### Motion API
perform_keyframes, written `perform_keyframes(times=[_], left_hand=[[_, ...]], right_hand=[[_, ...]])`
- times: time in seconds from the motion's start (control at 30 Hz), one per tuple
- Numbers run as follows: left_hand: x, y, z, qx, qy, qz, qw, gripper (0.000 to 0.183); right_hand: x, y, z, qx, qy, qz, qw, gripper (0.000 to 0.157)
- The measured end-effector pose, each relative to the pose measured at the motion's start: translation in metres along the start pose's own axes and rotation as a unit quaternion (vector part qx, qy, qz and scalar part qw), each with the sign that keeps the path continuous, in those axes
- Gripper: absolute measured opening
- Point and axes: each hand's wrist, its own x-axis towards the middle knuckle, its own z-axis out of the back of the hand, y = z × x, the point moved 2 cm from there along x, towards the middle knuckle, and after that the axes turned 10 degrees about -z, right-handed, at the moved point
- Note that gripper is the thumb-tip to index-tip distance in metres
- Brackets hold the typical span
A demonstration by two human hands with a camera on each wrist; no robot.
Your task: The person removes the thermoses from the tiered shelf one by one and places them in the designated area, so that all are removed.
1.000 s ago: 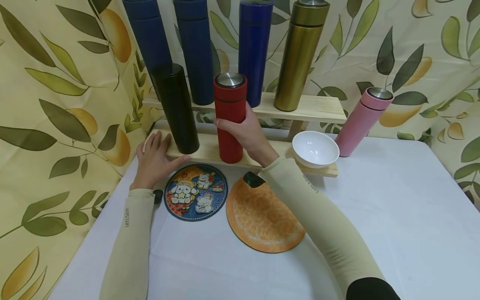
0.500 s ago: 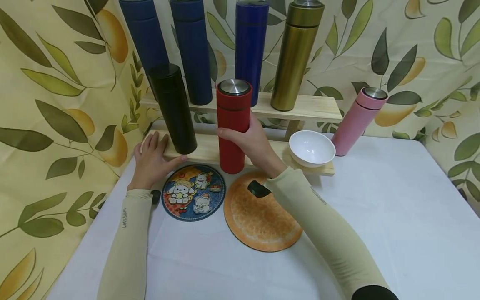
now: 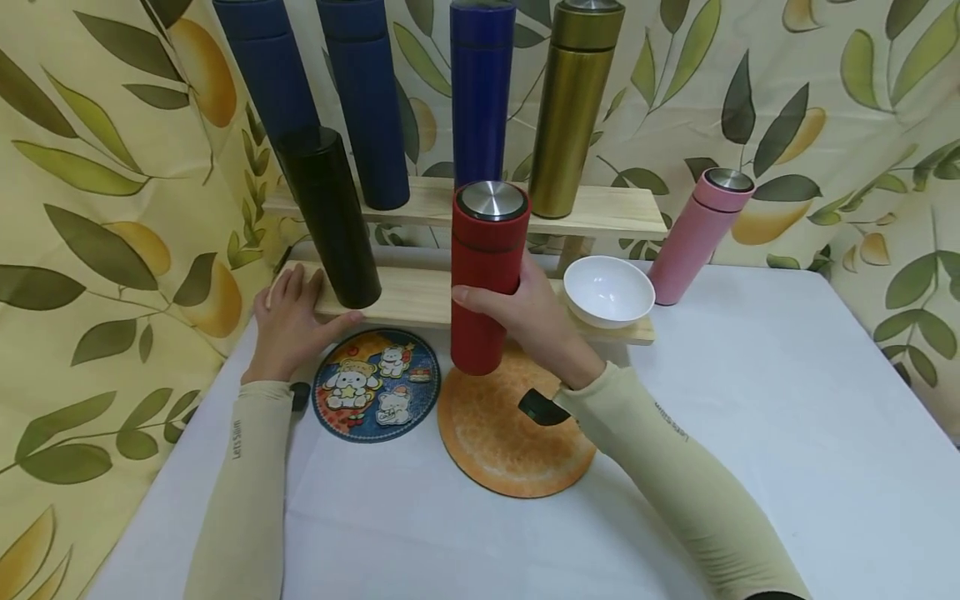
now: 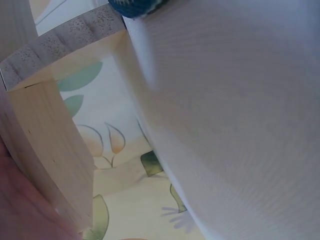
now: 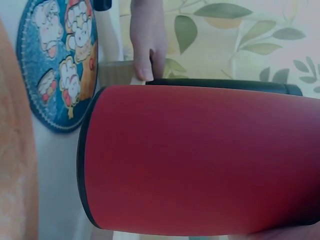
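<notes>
My right hand (image 3: 536,321) grips an upright red thermos bottle (image 3: 487,283) with a silver lid, thumb across its near side. The thermos is in front of the lower shelf of a wooden rack (image 3: 412,296), its base overlapping an orange-brown round mat (image 3: 517,442) in the head view. Its red body fills much of the right wrist view. My left hand (image 3: 296,321) grips the left end of the lower shelf, thumb along the front edge and fingers over the top. Beside those fingers stands a black thermos (image 3: 333,221). The left wrist view shows the rack's wood (image 4: 50,150) against the palm.
Blue thermoses (image 3: 363,108) and a gold one (image 3: 573,117) stand on the upper shelf. A white bowl (image 3: 609,292) sits at the lower shelf's right end, near a pink thermos (image 3: 701,237). A round cartoon mat (image 3: 375,383) lies on the white-covered table (image 3: 405,533).
My right hand has brought the red thermos from over the lower shelf forward, toward me, until it overlaps the orange-brown mat. My left hand stays on the shelf end. The head view has shifted slightly.
</notes>
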Motion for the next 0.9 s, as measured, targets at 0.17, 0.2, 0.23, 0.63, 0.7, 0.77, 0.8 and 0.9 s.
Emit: perform_keyframes(times=[0.17, 0.2, 0.23, 0.63, 0.7, 0.77, 0.8, 0.9], left_hand=[[-0.001, 0.000, 0.002, 0.001, -0.004, 0.000, 1.0000, 0.114], [-0.001, 0.000, 0.002, 0.001, -0.005, -0.001, 1.0000, 0.113], [-0.002, 0.000, 0.002, 0.001, -0.005, -0.001, 1.0000, 0.113], [-0.001, -0.001, 0.000, -0.007, -0.005, -0.003, 1.0000, 0.114], [-0.002, -0.002, 0.001, -0.006, -0.004, -0.005, 1.0000, 0.113], [-0.002, -0.003, 0.001, -0.005, -0.005, -0.006, 1.0000, 0.113], [-0.002, -0.003, 0.001, -0.005, -0.005, -0.006, 1.0000, 0.113], [-0.002, -0.003, 0.001, -0.002, -0.002, -0.007, 1.0000, 0.113]], right_hand=[[-0.015, -0.001, 0.010, 0.013, 0.000, 0.007, 1.000, 0.056], [-0.018, -0.001, 0.012, 0.017, -0.002, 0.010, 1.000, 0.056], [-0.020, -0.001, 0.014, 0.022, -0.001, 0.011, 1.000, 0.056], [-0.054, -0.003, 0.043, -0.003, -0.018, -0.023, 1.000, 0.057], [-0.059, -0.004, 0.049, -0.008, -0.024, -0.023, 0.999, 0.055], [-0.064, -0.005, 0.054, -0.011, -0.028, -0.024, 0.999, 0.053], [-0.066, -0.005, 0.056, -0.012, -0.030, -0.024, 0.999, 0.053], [-0.073, -0.007, 0.063, -0.023, -0.037, -0.022, 0.999, 0.051]])
